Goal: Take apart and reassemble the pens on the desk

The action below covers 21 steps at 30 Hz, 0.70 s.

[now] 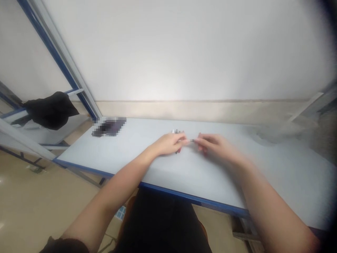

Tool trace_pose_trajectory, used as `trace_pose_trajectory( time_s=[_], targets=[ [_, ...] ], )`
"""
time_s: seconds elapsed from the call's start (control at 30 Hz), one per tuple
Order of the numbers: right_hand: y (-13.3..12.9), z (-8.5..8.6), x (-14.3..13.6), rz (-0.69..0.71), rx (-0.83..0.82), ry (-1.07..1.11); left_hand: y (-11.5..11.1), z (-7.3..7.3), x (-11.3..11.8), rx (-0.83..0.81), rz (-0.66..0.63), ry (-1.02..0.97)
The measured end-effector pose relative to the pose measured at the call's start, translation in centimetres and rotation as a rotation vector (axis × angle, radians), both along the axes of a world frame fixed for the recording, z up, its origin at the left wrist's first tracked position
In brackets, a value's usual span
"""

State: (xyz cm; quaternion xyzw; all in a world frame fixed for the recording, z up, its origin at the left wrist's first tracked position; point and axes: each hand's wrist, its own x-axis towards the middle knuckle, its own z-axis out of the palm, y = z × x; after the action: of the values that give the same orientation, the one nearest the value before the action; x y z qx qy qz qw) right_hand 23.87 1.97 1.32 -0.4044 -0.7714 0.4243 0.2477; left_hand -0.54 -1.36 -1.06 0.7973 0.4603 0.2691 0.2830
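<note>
My left hand (170, 143) rests low over the table with its fingers pinched on a thin, pen-like rod (191, 140). From the right, my right hand (212, 144) pinches the dark end of the same rod; this hand is slightly blurred. The rod bridges the small gap between my fingertips, and its exact kind is too small to tell. Several slim pen-like pieces (173, 131), with white, dark and red parts, poke out around my left hand. My fingers cover most of them, so I cannot tell whether they are held or lie on the table.
The white table (123, 149) has a blue front edge and stands against a pale wall. A pixelated dark item (109, 127) lies at its far left corner. Crumpled clear plastic (273, 133) is at the right. Black cloth (54, 109) hangs over the frame bar at left.
</note>
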Motion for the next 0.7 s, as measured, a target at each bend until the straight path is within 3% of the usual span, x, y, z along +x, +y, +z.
trace_pose_trajectory(
  time_s=[0.13, 0.27, 0.4, 0.53, 0.7],
  targets=[
    [0.8, -0.9, 0.3, -0.034, 0.070, 0.078, 0.1, 0.2, 0.2, 0.075, -0.012, 0.019],
    [1.2, -1.8, 0.5, -0.008, 0.014, 0.080, -0.2, 0.6, 0.4, 0.099, 0.039, 0.039],
    [1.6, -2.4, 0.4, -0.010, -0.046, 0.293, -0.1, 0.5, 0.4, 0.067, 0.045, 0.052],
    [2.0, -2.9, 0.2, -0.111, -0.040, 0.459, 0.0, 0.1, 0.4, 0.068, 0.052, 0.004],
    [2.8, -3.5, -0.3, -0.161, -0.132, 0.717, 0.3, -0.3, 0.3, -0.082, 0.025, -0.124]
  ],
)
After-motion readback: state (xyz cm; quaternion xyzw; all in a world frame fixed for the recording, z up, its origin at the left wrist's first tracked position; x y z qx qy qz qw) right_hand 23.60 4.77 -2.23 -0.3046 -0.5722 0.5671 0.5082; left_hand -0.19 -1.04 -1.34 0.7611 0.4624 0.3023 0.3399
